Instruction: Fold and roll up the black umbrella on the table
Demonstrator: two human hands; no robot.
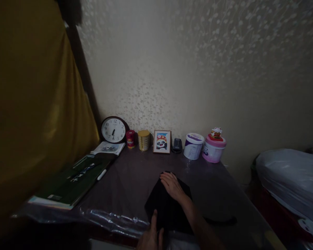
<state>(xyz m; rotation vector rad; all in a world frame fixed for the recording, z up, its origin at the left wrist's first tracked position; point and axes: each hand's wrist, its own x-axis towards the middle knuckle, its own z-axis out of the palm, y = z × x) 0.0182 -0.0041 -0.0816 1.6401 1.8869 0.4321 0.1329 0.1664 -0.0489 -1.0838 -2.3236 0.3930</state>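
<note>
A black folded cloth (163,205) lies on the dark table (130,177) near its front edge. My right hand (172,184) rests flat on the cloth's far corner, fingers stretched out. My left hand (151,233) is at the cloth's near edge at the bottom of the view, with a finger pointing up onto the fabric; its other fingers are partly out of view.
Along the wall stand a clock (113,130), a red tin (130,139), a gold tin (143,140), a framed panda picture (162,141), a small dark device (177,144), a white tub (193,146) and a pink tub (214,148). Books (67,185) lie left; a yellow curtain (28,104) hangs there. A plastic-covered bundle (289,177) sits right.
</note>
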